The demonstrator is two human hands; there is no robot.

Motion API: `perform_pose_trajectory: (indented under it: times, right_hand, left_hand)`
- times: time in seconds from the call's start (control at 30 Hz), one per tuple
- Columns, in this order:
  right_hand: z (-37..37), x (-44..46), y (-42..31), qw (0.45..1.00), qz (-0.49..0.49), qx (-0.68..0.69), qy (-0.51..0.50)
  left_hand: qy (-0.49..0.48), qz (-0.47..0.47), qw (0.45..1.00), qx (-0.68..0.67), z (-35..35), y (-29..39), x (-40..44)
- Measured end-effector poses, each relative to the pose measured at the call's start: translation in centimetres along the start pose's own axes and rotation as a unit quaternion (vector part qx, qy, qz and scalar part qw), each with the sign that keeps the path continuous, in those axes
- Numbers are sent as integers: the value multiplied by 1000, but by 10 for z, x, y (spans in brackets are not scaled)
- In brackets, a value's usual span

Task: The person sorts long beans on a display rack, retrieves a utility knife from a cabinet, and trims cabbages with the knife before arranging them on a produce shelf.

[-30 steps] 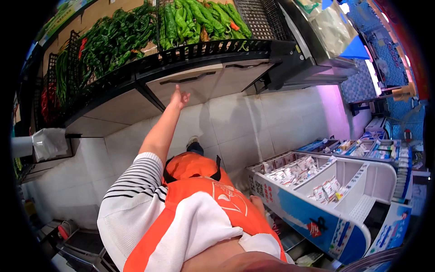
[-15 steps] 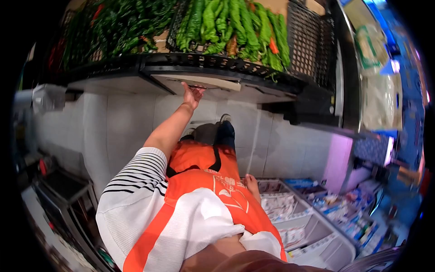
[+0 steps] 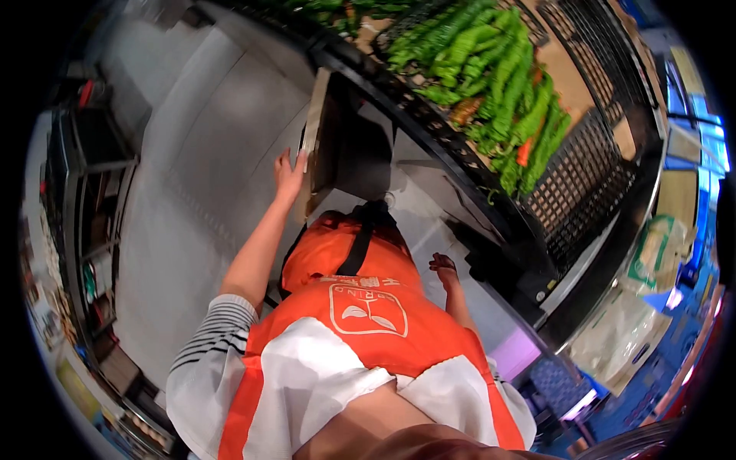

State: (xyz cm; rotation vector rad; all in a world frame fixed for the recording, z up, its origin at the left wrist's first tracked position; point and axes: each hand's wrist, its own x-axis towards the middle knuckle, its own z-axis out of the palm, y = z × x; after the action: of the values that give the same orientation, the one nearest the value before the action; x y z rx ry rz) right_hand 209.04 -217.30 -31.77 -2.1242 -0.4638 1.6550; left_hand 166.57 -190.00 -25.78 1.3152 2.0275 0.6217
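Cabinet door (image 3: 322, 146), brownish inside with a pale long edge, stands swung wide on the far side, slightly left of centre. Our left hand (image 3: 289, 178) touches that edge; we cannot tell whether it grips. Our right hand (image 3: 442, 264), nearer and rightward, hangs released. Half a second earlier, the door is barely ajar.

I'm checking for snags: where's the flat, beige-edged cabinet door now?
In the head view, the flat, beige-edged cabinet door stands open left of centre, with the bare left hand at its edge.
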Motion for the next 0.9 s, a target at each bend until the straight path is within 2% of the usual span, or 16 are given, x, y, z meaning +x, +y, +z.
perform_pose_trajectory:
  times: [0.07,0.1,0.2,0.27,0.33,0.37,0.47,0.57,0.67,0.7,0.73,0.8,0.83,0.9]
  right_hand:
    - [10,17,-20,997,-18,-47,-50]
    - [20,23,-36,995,-35,-59,-77]
    - [53,37,-73,982,-81,-125,-115]
    - [85,31,-111,968,-118,-160,-153]
    - [122,33,-149,943,-45,-300,-133]
    - [125,56,-128,962,-60,-188,-191]
    - [151,112,-120,954,-15,-160,-251]
    - [196,158,-162,930,-14,-274,-245]
    - [226,266,-162,923,-79,-270,-264]
    - [237,296,-170,929,-59,-251,-266]
    - [251,309,-190,944,-44,-241,-223]
    - [263,362,-202,975,-40,-119,-186]
    - [260,391,-203,970,-67,-114,-205]
    - [271,451,-210,983,-51,-92,-152]
  left_hand:
    - [-21,17,996,81,-21,-3,-10]
    - [-29,-43,998,41,-29,-2,-12]
    - [33,-79,988,126,-58,-9,-2]
    - [81,-11,975,206,-71,-20,16]
    - [129,38,961,240,-83,-24,34]
    - [130,50,957,254,-89,-32,44]
    - [140,98,944,284,-104,-52,76]
    - [167,168,927,290,-122,-65,114]
    - [221,242,888,323,-128,-86,166]
    - [270,283,867,310,-131,-90,186]
    - [321,324,840,293,-130,-93,206]
    - [353,319,833,281,-130,-80,231]
    - [370,313,830,277,-127,-74,240]
    - [424,375,790,235,-124,-73,256]
